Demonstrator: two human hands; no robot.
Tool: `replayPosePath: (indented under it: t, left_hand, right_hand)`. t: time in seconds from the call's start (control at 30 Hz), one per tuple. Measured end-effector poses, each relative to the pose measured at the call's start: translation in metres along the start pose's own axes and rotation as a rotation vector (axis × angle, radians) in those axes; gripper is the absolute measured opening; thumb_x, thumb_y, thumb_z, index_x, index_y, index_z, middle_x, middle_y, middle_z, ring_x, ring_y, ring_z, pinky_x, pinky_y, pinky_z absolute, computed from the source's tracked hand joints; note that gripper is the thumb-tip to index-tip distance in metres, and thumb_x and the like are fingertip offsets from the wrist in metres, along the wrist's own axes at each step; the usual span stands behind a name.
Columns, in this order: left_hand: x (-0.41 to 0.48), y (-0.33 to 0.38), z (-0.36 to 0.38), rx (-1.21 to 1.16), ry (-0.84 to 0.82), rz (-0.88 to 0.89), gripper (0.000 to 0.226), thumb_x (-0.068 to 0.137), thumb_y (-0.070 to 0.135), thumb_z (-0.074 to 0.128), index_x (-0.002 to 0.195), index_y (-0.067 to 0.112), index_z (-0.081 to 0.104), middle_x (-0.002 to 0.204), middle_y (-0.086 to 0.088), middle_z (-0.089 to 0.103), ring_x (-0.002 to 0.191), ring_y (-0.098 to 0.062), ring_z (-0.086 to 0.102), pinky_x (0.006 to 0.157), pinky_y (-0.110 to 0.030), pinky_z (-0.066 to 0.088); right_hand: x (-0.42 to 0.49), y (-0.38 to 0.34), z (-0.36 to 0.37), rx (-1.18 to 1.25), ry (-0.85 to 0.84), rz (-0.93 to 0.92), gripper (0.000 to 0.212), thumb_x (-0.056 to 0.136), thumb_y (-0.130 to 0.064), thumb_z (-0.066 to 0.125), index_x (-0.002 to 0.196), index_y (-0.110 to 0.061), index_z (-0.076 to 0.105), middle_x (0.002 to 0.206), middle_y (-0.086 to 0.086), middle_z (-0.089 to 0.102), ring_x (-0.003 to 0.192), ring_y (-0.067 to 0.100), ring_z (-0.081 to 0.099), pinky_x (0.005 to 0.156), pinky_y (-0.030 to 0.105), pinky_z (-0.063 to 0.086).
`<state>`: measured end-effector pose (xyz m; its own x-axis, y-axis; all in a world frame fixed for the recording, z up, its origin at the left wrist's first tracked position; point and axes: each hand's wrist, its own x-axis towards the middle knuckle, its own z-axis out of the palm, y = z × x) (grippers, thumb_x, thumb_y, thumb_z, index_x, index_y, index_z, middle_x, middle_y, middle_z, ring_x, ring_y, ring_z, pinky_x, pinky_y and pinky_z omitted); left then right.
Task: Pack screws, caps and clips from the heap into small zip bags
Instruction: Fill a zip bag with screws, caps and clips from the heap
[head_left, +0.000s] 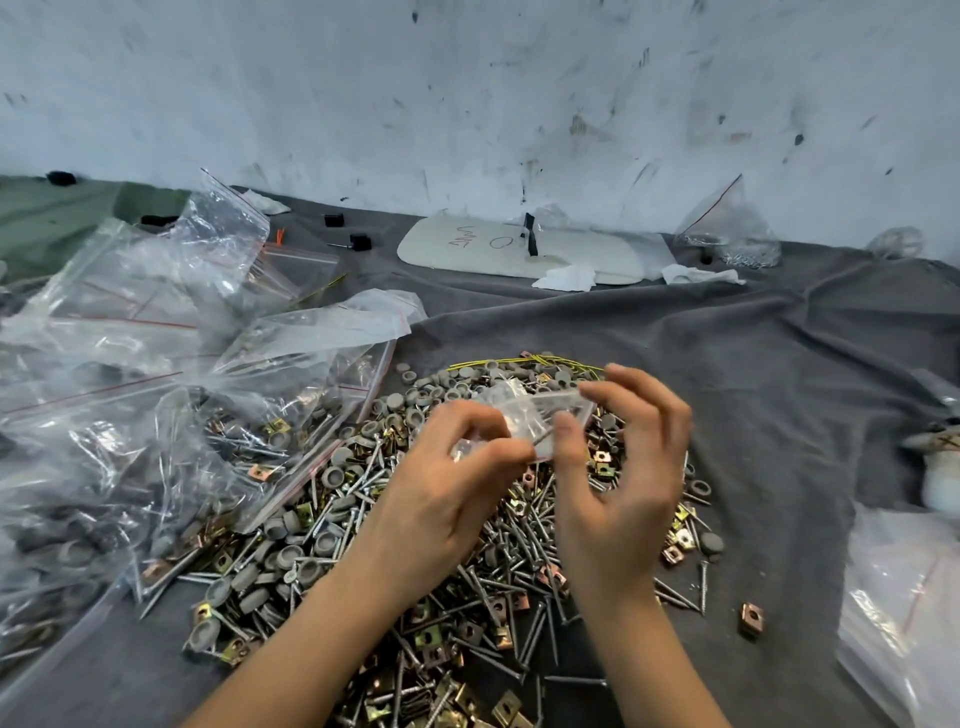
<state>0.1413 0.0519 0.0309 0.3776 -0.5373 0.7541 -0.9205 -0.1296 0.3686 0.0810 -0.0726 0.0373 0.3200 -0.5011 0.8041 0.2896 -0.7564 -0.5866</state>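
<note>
Since the small zip bag (535, 415) pinched between left hand (441, 483) and right hand (623, 467) looks flimsy and slippery, it is best held at its mouth.

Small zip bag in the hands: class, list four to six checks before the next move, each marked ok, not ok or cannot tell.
1. Left hand and right hand both pinch the small zip bag: ok.
2. Bag held over the heap: ok.
3. Zip strip closed: cannot tell.
4. Screw, cap and clip all inside: cannot tell.
5. Parts left in the heap: ok.
</note>
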Motion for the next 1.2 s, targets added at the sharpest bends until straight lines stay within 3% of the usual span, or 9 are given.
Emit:
replayPosePath:
  t: [0.13, 0.23, 0.37, 0.6, 0.7, 0.83, 1.0, 1.13, 1.2]
  left_hand:
    - [-0.001, 0.0, 0.0, 0.068, 0.134, -0.053, 0.013, 0.096, 0.022, 0.049, 0.106, 0.018, 0.056, 0.1, -0.001, 0.052, 0.091, -0.015, 0.052, 0.079, -0.016, 0.041]
    - [-0.002, 0.0, -0.003, 0.086, 0.222, -0.101, 0.015, 0.099, 0.028, 0.047, 0.107, 0.019, 0.056, 0.103, 0.003, 0.049, 0.094, -0.01, 0.05, 0.084, -0.015, 0.04]
    - [-0.001, 0.001, -0.003, 0.084, 0.254, -0.102, 0.016, 0.1, 0.028, 0.046, 0.106, 0.019, 0.058, 0.104, 0.006, 0.046, 0.095, -0.011, 0.051, 0.086, -0.016, 0.04]
    - [-0.001, 0.001, -0.003, 0.078, 0.233, -0.123, 0.013, 0.097, 0.023, 0.049, 0.107, 0.02, 0.057, 0.102, 0.003, 0.05, 0.095, -0.01, 0.05, 0.084, -0.016, 0.04]
    - [-0.001, 0.001, -0.003, 0.083, 0.229, -0.123, 0.013, 0.096, 0.022, 0.05, 0.106, 0.02, 0.058, 0.102, 0.002, 0.05, 0.094, -0.01, 0.051, 0.085, -0.014, 0.039]
    - [0.0, 0.004, -0.001, 0.079, 0.16, -0.108, 0.019, 0.093, 0.02, 0.054, 0.099, 0.009, 0.068, 0.101, -0.002, 0.054, 0.092, -0.016, 0.055, 0.081, -0.018, 0.045]
    - [0.001, 0.008, 0.003, 0.116, 0.014, -0.082, 0.023, 0.089, 0.02, 0.056, 0.094, 0.005, 0.073, 0.098, -0.007, 0.061, 0.092, -0.017, 0.058, 0.087, -0.013, 0.044]
    - [0.001, 0.009, 0.002, 0.111, -0.015, -0.083, 0.024, 0.089, 0.021, 0.056, 0.094, 0.005, 0.074, 0.099, -0.007, 0.06, 0.093, -0.017, 0.058, 0.088, -0.015, 0.045]
    - [0.001, 0.01, 0.002, 0.1, -0.015, -0.082, 0.024, 0.089, 0.022, 0.056, 0.094, 0.005, 0.073, 0.099, -0.007, 0.06, 0.093, -0.017, 0.058, 0.087, -0.015, 0.045]
  right_hand:
    - [0.008, 0.015, -0.006, -0.121, 0.032, 0.181, 0.014, 0.083, -0.004, 0.055, 0.089, -0.008, 0.068, 0.109, 0.003, 0.053, 0.106, 0.022, 0.048, 0.094, 0.026, 0.038]
    - [0.009, 0.03, -0.007, -0.358, -0.299, 0.301, 0.022, 0.08, -0.001, 0.062, 0.079, -0.021, 0.071, 0.121, 0.001, 0.055, 0.122, 0.029, 0.037, 0.102, 0.043, 0.032]
    - [0.003, 0.038, -0.004, -0.534, -0.742, 0.465, 0.017, 0.086, -0.019, 0.063, 0.093, -0.034, 0.068, 0.151, -0.013, 0.029, 0.144, 0.022, 0.004, 0.115, 0.047, 0.011]
    - [0.002, 0.041, -0.003, -0.554, -0.823, 0.467, 0.013, 0.089, -0.021, 0.059, 0.089, -0.034, 0.061, 0.152, -0.013, 0.026, 0.145, 0.02, -0.001, 0.116, 0.048, 0.009]
    - [0.006, 0.042, -0.004, -0.418, -0.758, 0.489, 0.012, 0.092, -0.019, 0.058, 0.087, -0.03, 0.053, 0.148, -0.007, 0.033, 0.144, 0.02, 0.01, 0.116, 0.044, 0.012]
    - [0.016, 0.038, -0.009, -0.176, -0.388, 0.431, 0.011, 0.091, -0.006, 0.057, 0.09, -0.017, 0.056, 0.12, 0.0, 0.052, 0.124, 0.021, 0.042, 0.101, 0.027, 0.027]
    - [0.017, 0.019, -0.013, -0.041, 0.026, 0.233, 0.004, 0.091, -0.012, 0.053, 0.091, -0.012, 0.056, 0.107, -0.001, 0.055, 0.104, 0.013, 0.053, 0.089, 0.038, 0.046]
    - [0.011, 0.01, -0.009, -0.04, 0.027, -0.002, 0.008, 0.09, -0.01, 0.051, 0.09, -0.006, 0.057, 0.106, 0.006, 0.055, 0.103, 0.016, 0.053, 0.093, 0.022, 0.04]
    - [0.006, 0.006, -0.005, -0.057, -0.023, -0.079, 0.013, 0.091, -0.008, 0.053, 0.089, 0.001, 0.061, 0.106, 0.013, 0.057, 0.103, 0.023, 0.054, 0.094, 0.023, 0.04]
